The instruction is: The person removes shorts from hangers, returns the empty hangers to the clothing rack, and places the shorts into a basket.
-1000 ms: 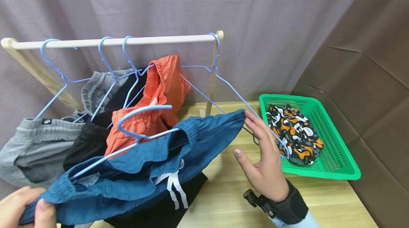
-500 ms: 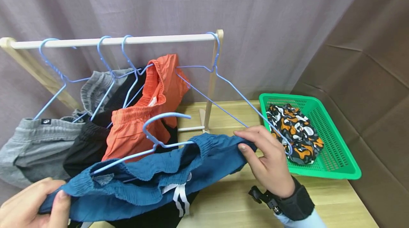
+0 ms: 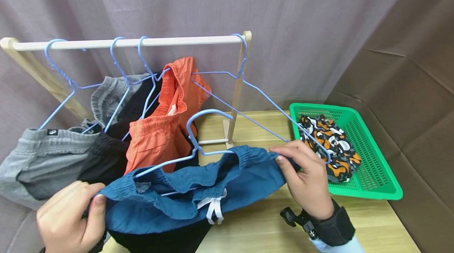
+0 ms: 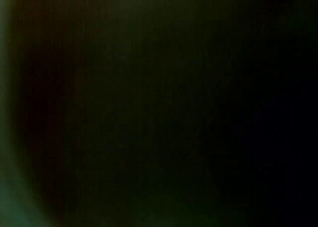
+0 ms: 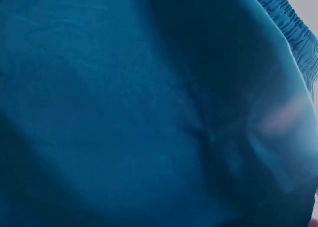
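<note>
Blue shorts (image 3: 248, 182) with a white drawstring are stretched between both hands in the head view. A light-blue hanger (image 3: 193, 138) sits inside their elastic waistband, its hook standing up above the cloth. My left hand (image 3: 72, 217) grips the waistband's left end. At the right end my right hand (image 3: 306, 176) pinches the waistband between thumb and fingers. Blue cloth (image 5: 109, 108) fills most of the right wrist view. The left wrist view is almost wholly dark.
Behind the shorts, a rack's white rail (image 3: 184, 41) bears several hangers with grey shorts (image 3: 53, 162), a black garment (image 3: 106, 158) and orange shorts (image 3: 152, 138). A bare hanger (image 3: 262, 91) hangs at the right end. A green basket (image 3: 386, 174) holds a patterned garment (image 3: 330, 142).
The right hand has gone from spread fingers beside the waistband's end to pinching it. Both hands, the blue shorts and their hanger have shifted rightward, and the hanger's hook now stands more upright.
</note>
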Demonstrator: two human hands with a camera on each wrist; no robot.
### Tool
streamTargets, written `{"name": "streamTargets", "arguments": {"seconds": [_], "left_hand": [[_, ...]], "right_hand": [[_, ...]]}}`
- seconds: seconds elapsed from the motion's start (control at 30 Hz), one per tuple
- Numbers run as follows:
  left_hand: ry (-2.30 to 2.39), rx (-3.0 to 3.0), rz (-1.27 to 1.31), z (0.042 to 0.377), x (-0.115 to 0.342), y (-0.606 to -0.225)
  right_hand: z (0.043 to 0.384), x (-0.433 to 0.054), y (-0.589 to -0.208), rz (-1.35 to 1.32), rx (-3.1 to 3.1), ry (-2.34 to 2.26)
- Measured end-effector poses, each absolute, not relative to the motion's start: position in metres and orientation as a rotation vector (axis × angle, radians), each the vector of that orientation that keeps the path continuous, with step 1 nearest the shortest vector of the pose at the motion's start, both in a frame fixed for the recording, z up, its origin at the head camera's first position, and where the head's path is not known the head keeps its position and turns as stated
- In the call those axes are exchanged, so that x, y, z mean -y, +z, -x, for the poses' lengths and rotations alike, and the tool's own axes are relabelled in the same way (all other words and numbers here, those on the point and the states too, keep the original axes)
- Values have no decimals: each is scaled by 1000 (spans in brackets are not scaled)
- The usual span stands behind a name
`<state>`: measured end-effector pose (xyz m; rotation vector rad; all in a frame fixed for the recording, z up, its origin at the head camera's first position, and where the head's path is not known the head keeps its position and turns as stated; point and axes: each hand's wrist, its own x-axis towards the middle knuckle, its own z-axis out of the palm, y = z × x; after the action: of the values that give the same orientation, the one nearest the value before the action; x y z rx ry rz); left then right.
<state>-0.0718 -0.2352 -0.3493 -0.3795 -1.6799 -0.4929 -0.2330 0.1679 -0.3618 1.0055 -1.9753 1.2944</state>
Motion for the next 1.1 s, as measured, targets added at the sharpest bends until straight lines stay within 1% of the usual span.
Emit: {"name": "streamTargets", "arguments": {"seconds": [0.3, 0.67, 0.93, 1.1], "left_hand": [[-326, 1838, 385, 79, 223, -350], [-296, 1846, 434, 86, 204, -355], [-256, 1855, 427, 89, 192, -353], [-264, 1869, 435, 89, 190, -357]], "right_hand": [[232, -174, -366, -980, 1988, 1290], [228, -176, -372, -1010, 1982, 1305], [223, -178, -372, -983, 2036, 1294], [222, -182, -372, -991, 2018, 1317]]}}
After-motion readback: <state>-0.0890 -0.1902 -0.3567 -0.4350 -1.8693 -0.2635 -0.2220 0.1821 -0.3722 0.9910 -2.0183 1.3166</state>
